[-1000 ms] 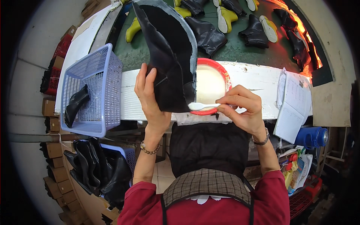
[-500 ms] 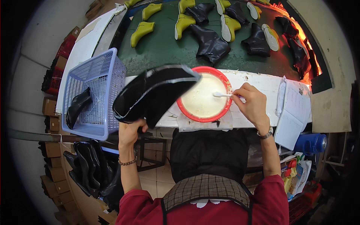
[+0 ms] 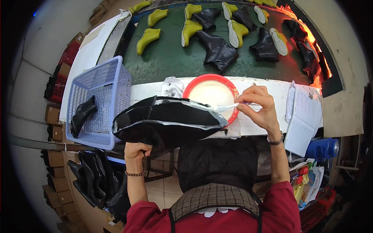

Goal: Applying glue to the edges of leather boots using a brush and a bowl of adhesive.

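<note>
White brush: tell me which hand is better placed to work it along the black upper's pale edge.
Right, I'd judge: the right hand holds the white brush, its head at the far end of the black upper. The left hand is occupied supporting that upper.

On the far side there is a green table surface (image 3: 167, 68), and on it lie several yellow boots (image 3: 149, 41) with pale soles, together with black ankle boots (image 3: 218, 51). At its far right edge, an orange glow (image 3: 328, 70) is shining. On the right, an open notebook (image 3: 302, 116) lies near a blue flask (image 3: 321, 148), which is on its side. On the left stands a light-blue plastic basket (image 3: 124, 89); farther left, cardboard boxes (image 3: 59, 178) are piled up.
</note>
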`<state>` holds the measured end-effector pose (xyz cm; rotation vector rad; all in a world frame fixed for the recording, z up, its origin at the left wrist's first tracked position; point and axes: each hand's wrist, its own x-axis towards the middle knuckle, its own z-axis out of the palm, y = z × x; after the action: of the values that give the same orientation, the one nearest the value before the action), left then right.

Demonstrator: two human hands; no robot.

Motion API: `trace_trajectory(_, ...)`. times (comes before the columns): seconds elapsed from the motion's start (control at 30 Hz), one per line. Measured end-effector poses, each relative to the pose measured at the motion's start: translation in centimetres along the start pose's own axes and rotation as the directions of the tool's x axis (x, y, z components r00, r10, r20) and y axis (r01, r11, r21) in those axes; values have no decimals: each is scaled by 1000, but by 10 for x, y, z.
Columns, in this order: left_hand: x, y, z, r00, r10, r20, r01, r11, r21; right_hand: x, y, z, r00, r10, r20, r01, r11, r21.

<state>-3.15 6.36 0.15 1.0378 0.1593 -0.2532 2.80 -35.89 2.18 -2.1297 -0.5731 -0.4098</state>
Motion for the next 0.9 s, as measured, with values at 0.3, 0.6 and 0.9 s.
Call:
trace_trajectory(0.3,7,-21,9,966,-120,228,126,992,-12,36,-12,15,987,-158,-7,158,986,59)
trace_trajectory(0.6,14,-21,13,921,-329,210,304,942,145,30,-12,11,988,-150,-23,152,985,84)
trace_trajectory(0.9,12,-12,30,920,-309,242,256,939,228,33,-7,0,988,-157,5,157,987,40)
